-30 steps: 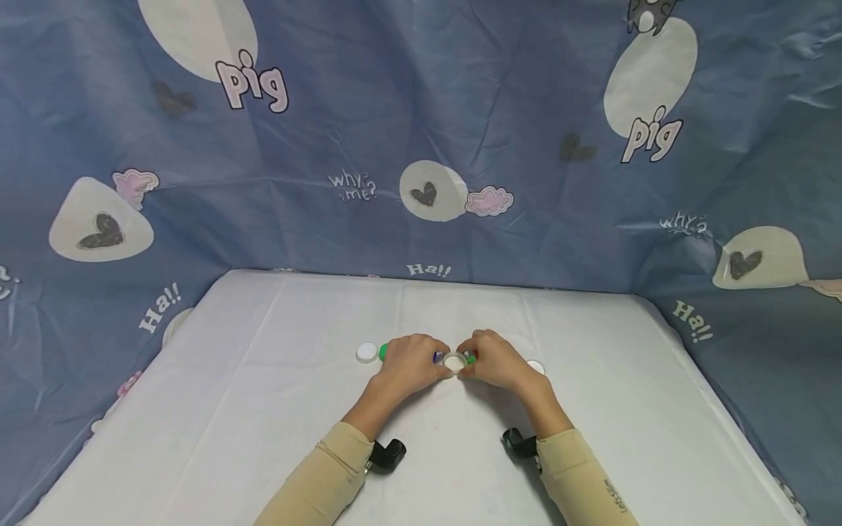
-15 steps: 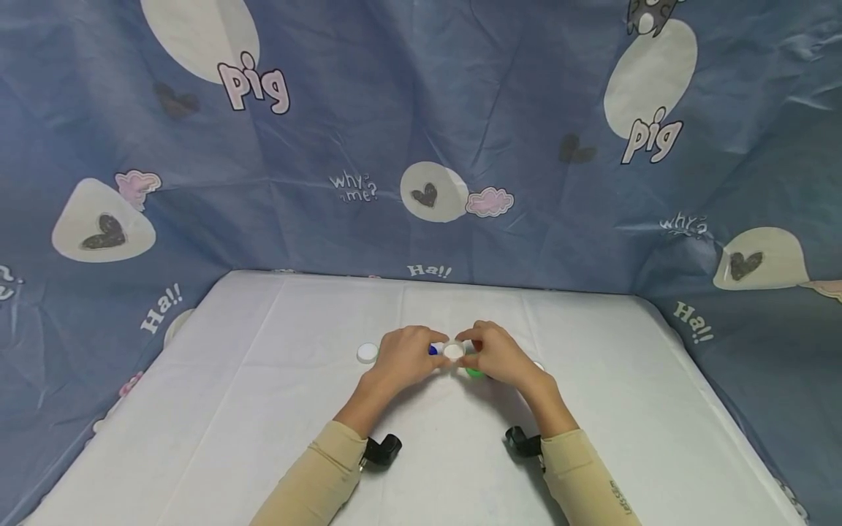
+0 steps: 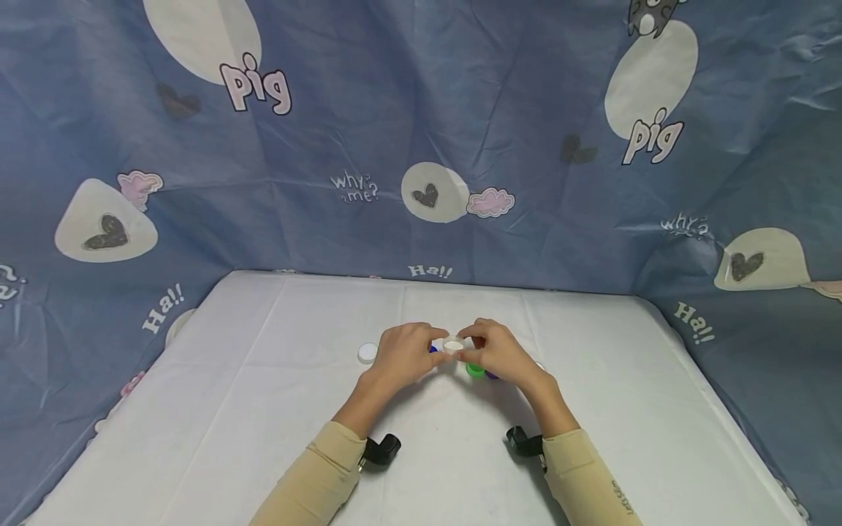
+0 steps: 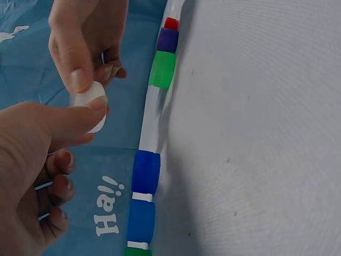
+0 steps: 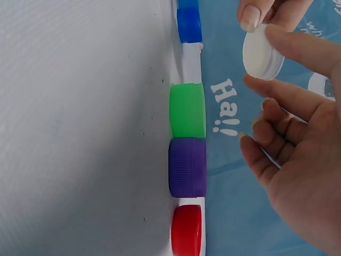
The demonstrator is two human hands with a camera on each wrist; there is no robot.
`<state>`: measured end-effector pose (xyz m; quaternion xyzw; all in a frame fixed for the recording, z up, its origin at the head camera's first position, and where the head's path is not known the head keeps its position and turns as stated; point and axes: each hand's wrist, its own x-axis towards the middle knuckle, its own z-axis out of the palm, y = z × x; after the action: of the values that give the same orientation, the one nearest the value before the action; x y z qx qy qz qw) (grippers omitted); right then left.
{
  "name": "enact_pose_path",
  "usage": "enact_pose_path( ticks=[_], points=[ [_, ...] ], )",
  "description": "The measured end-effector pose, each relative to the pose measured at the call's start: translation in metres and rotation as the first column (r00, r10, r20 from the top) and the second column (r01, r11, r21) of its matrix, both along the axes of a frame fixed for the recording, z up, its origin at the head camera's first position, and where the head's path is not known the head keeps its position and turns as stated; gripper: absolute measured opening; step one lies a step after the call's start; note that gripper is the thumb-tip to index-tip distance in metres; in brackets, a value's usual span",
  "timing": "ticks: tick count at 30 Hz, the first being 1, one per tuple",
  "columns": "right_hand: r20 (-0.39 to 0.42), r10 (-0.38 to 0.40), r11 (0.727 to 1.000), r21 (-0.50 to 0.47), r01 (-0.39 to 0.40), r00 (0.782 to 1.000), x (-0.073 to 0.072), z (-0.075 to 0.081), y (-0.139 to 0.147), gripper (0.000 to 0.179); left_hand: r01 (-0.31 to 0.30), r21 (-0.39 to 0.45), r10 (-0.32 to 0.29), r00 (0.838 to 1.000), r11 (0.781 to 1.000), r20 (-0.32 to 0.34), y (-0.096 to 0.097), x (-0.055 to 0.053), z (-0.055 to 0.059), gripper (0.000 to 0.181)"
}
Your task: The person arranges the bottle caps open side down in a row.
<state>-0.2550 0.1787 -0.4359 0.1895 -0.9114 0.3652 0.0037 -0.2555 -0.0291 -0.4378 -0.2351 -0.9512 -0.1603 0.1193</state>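
Left hand [image 3: 406,356], right hand [image 3: 495,356]: both pinch the white cap [image 3: 453,345] | cap risen over the past second, now above the white cloth [image 3: 217,409], so handling seems midair | below: blue cap [image 4: 146,173], then green cap [image 5: 187,110] beside purple cap [image 5: 187,167].

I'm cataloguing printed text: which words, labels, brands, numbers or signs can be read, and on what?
"pig", twice, on the blue backdrop
"why me?" on the backdrop
"why?" on the backdrop, right
"Ha!!" on the backdrop, thrice (head view)
Backdrop fragments, head view's left edge and right wrist view's top right: unreadable
Right sleeve: lettering too small to read
Caps: none readable
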Motion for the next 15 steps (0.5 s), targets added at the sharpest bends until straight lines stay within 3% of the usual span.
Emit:
enact_pose_path(
  ticks=[3,8,15],
  points=[
    [0.021,-0.007,1.000,-0.020,0.007,1.000,0.0008,0.0011,0.0002,0.021,0.007,-0.017,-0.009,0.996,1.000,-0.094,-0.0003,-0.0001,-0.0005,0.031],
    [0.067,-0.016,0.999,-0.029,0.018,0.998,0.0021,0.0028,0.0010,0.020,0.004,-0.028,-0.011,0.969,1.000,-0.249,-0.0005,-0.0009,-0.0029,0.024],
    [0.099,-0.014,0.999,-0.035,0.018,0.995,0.0015,0.0028,0.0020,0.026,0.008,-0.037,-0.019,0.954,0.999,-0.299,-0.0012,-0.0006,-0.0038,0.024]
  ],
)
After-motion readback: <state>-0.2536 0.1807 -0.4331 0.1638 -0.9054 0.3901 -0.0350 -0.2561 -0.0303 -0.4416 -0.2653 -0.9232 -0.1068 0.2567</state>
